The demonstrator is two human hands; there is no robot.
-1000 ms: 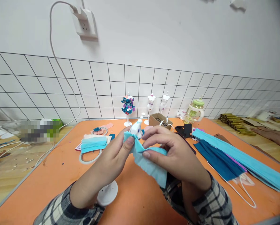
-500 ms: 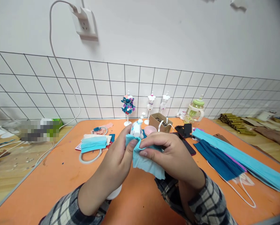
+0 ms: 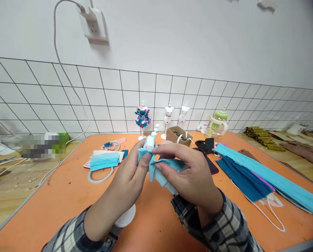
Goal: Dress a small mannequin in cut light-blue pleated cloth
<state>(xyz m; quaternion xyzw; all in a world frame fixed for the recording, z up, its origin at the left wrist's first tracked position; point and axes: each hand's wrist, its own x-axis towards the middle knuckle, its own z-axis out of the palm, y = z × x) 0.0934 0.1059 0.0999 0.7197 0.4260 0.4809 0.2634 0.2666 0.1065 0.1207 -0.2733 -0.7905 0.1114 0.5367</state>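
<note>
Mid-view above the table, a small white dress form with light blue patches tilts away from me. My left hand wraps round it, thumb pressing a light blue cloth piece against its waist. The cloth's free part hangs in folds to the right, where my right hand pinches it between thumb and fingers close to the left thumb. A white round base shows below my left wrist; the stand between it and the form is hidden.
Beyond my hands stand a decorated dress form, two plain ones, a cardboard box and a green-lidded bottle. Left lie a blue mask piece and tape ring; right, dark blue cloth and a light blue strip.
The dress form has shifted slightly left and is tilted differently. My right hand has drawn the cloth into tighter folds beside the left thumb. More of the white base shows.
</note>
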